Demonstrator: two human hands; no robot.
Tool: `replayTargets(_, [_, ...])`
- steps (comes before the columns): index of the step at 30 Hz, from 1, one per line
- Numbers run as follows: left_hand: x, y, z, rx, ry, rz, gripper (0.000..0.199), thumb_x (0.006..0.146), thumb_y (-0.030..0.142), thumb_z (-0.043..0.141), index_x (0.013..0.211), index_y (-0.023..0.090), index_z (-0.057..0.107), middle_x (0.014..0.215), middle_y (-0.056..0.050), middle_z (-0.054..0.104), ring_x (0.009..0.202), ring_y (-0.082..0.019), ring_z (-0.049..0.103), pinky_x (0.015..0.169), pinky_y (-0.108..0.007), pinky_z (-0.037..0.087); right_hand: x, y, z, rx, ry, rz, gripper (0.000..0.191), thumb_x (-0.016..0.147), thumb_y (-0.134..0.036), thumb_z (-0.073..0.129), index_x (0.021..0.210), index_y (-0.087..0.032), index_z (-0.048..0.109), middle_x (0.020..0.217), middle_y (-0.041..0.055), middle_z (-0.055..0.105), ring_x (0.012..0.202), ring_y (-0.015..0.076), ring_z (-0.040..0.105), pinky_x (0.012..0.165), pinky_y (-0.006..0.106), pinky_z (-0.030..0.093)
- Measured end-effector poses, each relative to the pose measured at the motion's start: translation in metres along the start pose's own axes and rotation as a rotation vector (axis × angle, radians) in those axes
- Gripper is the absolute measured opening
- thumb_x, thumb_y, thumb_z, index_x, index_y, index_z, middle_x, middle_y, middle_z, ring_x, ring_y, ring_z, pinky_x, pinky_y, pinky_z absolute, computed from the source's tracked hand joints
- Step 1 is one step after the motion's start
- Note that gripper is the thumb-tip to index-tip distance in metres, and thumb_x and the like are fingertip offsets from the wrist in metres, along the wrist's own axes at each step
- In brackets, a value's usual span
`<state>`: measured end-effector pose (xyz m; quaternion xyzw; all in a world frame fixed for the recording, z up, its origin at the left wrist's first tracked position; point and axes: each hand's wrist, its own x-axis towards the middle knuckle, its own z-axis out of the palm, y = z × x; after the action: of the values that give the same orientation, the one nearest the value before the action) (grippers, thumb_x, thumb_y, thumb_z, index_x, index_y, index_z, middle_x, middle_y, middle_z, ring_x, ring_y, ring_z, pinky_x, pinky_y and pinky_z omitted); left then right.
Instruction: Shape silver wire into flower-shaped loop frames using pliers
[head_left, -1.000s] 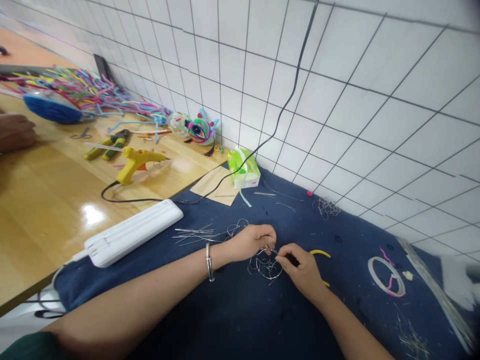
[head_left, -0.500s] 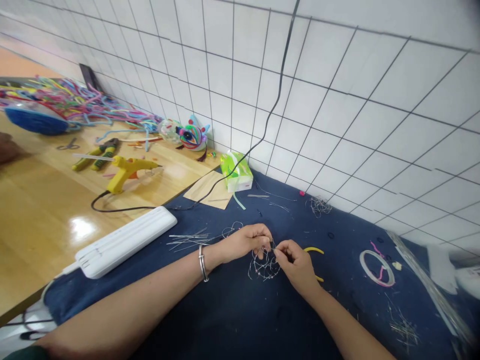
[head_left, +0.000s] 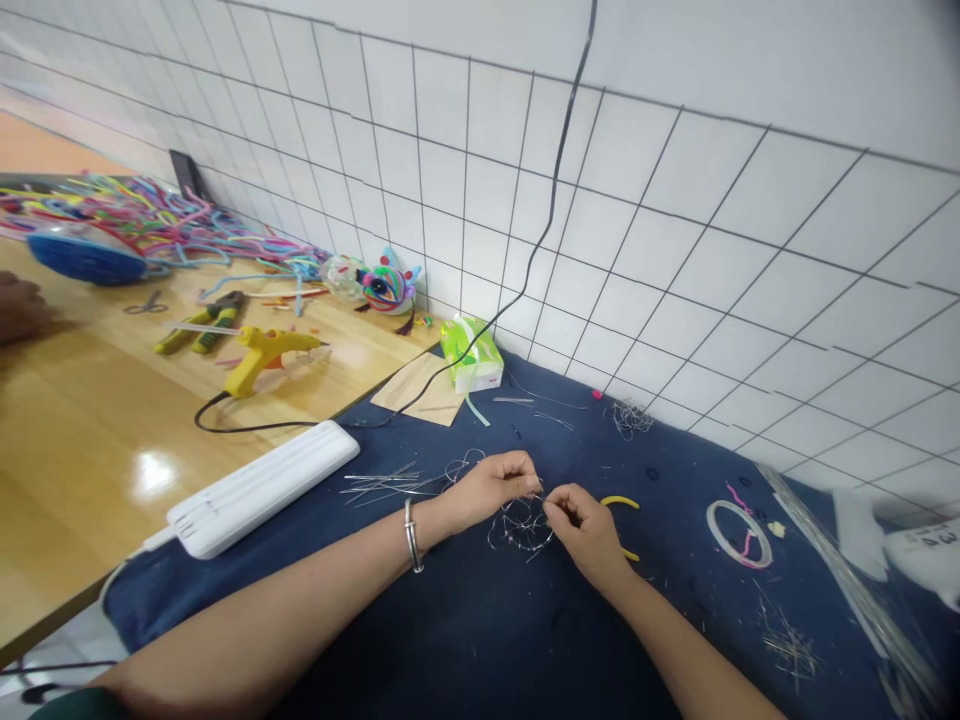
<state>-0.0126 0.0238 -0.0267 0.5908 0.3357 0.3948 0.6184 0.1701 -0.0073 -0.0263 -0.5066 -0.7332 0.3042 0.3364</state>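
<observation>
Over the dark blue cloth, my left hand pinches the top of a tangled wire piece made of thin silvery loops with tiny beads. My right hand is closed at the piece's right side, thumb and forefinger pinching a wire end close to the left fingertips. The loops hang below both hands. Yellow-handled pliers lie partly hidden behind my right hand. Straight wire lengths and another loop of wire rest to the left of my left hand.
A white power strip, a yellow glue gun and green-yellow pliers are at the left. A tissue pack stands by the wall. A tape ring and wire scraps lie right. Another person's hand shows far left.
The view has shifted slightly. My fingers keep hold of the wire piece, and my left fingers have closed in a little over its top.
</observation>
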Motion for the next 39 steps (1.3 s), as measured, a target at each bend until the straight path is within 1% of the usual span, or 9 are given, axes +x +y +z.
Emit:
replayTargets(6, [-0.006,0.000,0.012,-0.167,0.079,-0.050,0.020,0.081,0.033,0.053,0.076,0.014,0.051,0.083,-0.005,0.060,0.078,-0.014,0.055,0.068,-0.025,0.041,-0.003,-0.001,0.003,0.000,0.011,-0.016,0.013,0.080,-0.025,0.046,0.074,-0.018,0.055,0.061,-0.0036,0.051,0.055,0.0096,0.046,0.054,0.021,0.039])
replayTargets(17, [-0.009,-0.002,0.020,-0.142,0.126,0.050,0.022,0.087,0.034,0.041,0.077,0.015,0.045,0.073,0.000,0.050,0.066,-0.010,0.044,0.067,-0.025,0.038,-0.002,-0.004,0.005,-0.111,-0.035,-0.077,0.014,0.083,-0.024,0.044,0.076,-0.019,0.055,0.063,-0.0031,0.055,0.057,0.0105,0.050,0.056,0.021,0.041])
replayTargets(21, [-0.008,-0.003,0.018,-0.076,0.122,0.034,0.022,0.088,0.035,0.039,0.079,0.016,0.046,0.078,-0.001,0.051,0.070,-0.011,0.046,0.070,-0.026,0.040,-0.006,0.003,-0.011,-0.200,-0.012,-0.119,0.013,0.082,-0.027,0.047,0.084,-0.020,0.058,0.078,0.0017,0.060,0.073,0.0153,0.054,0.071,0.029,0.043])
replayTargets(23, [-0.007,-0.003,0.017,-0.059,0.129,0.037,0.023,0.089,0.035,0.038,0.080,0.016,0.046,0.080,-0.002,0.051,0.071,-0.011,0.046,0.070,-0.026,0.040,-0.013,0.015,-0.027,-0.290,0.020,-0.143,0.020,0.079,-0.032,0.053,0.094,-0.021,0.059,0.096,0.0074,0.060,0.094,0.0226,0.051,0.084,0.039,0.038])
replayTargets(26, [-0.007,-0.003,0.015,-0.046,0.142,0.035,0.024,0.089,0.036,0.037,0.080,0.016,0.046,0.080,-0.002,0.052,0.070,-0.011,0.046,0.069,-0.026,0.040,-0.028,0.040,-0.051,-0.773,0.061,-0.177,0.054,0.072,-0.050,0.057,0.118,-0.023,0.051,0.119,0.0144,0.050,0.113,0.0346,0.038,0.086,0.052,0.033])
replayTargets(30, [-0.007,-0.003,0.015,-0.034,0.150,0.023,0.024,0.089,0.036,0.038,0.080,0.015,0.047,0.079,-0.002,0.052,0.069,-0.011,0.046,0.069,-0.026,0.040,-0.044,0.061,-0.067,-0.989,-0.052,-0.200,0.051,0.082,-0.044,0.047,0.129,-0.024,0.039,0.115,0.0132,0.051,0.104,0.0292,0.045,0.081,0.043,0.037])
replayTargets(33, [-0.008,-0.002,0.015,-0.040,0.147,0.022,0.024,0.089,0.035,0.038,0.080,0.015,0.047,0.079,-0.002,0.053,0.068,-0.011,0.046,0.068,-0.026,0.039,-0.042,0.061,-0.063,-1.045,-0.068,-0.216,0.041,0.083,-0.032,0.047,0.122,-0.020,0.046,0.098,0.0121,0.054,0.087,0.0241,0.049,0.074,0.037,0.038])
replayTargets(36, [-0.008,0.000,0.015,-0.042,0.146,0.015,0.024,0.088,0.036,0.038,0.079,0.016,0.047,0.079,-0.001,0.053,0.068,-0.011,0.046,0.068,-0.026,0.039,-0.031,0.057,-0.057,-1.055,-0.039,-0.178,0.021,0.082,-0.023,0.045,0.098,-0.015,0.057,0.084,0.0111,0.053,0.080,0.0229,0.048,0.069,0.034,0.038])
replayTargets(39, [-0.008,0.000,0.014,-0.050,0.146,0.010,0.023,0.088,0.036,0.040,0.079,0.016,0.048,0.079,-0.002,0.053,0.069,-0.011,0.047,0.069,-0.026,0.040,-0.019,0.052,-0.054,-1.028,-0.045,-0.165,0.015,0.084,-0.026,0.046,0.085,-0.015,0.056,0.079,0.0094,0.052,0.076,0.0216,0.047,0.068,0.033,0.038])
